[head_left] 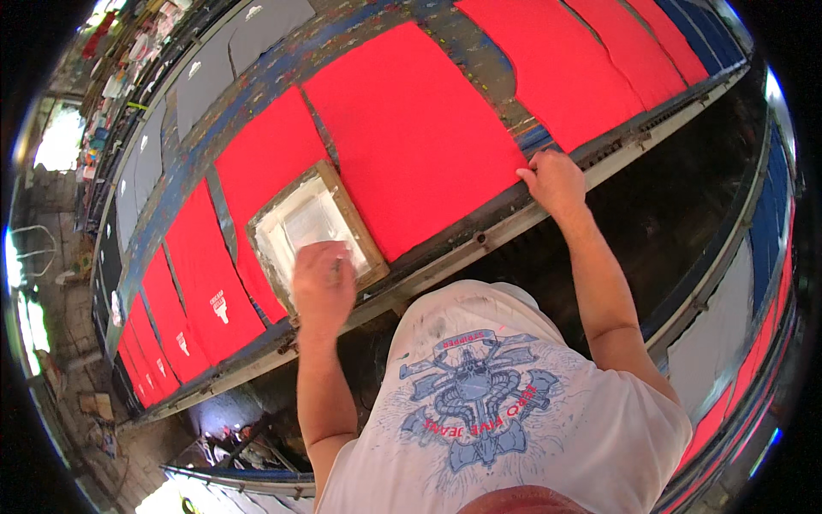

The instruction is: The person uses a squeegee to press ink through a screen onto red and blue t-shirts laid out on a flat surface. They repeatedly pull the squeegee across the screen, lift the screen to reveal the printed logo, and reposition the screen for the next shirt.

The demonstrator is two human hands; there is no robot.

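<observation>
The frame (348, 214) lies on a cloth (270, 150), the left hand (325, 278) over its six o'clock side. From the frame, a second cloth (413, 137) lies toward one o'clock, the right hand (556, 182) three, a third cloth (205, 265) eight.

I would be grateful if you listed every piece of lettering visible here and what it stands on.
White T-shirt: curved red lettering across a blue-grey print; legible, not copied here.
Same T-shirt: small red lettering on the print's banner, not copied.
Red panel: small white lettering beside a white motif, not copied.
Farther red panels: white prints, too small to read.
Grey panels: white marks, likewise too small.
</observation>
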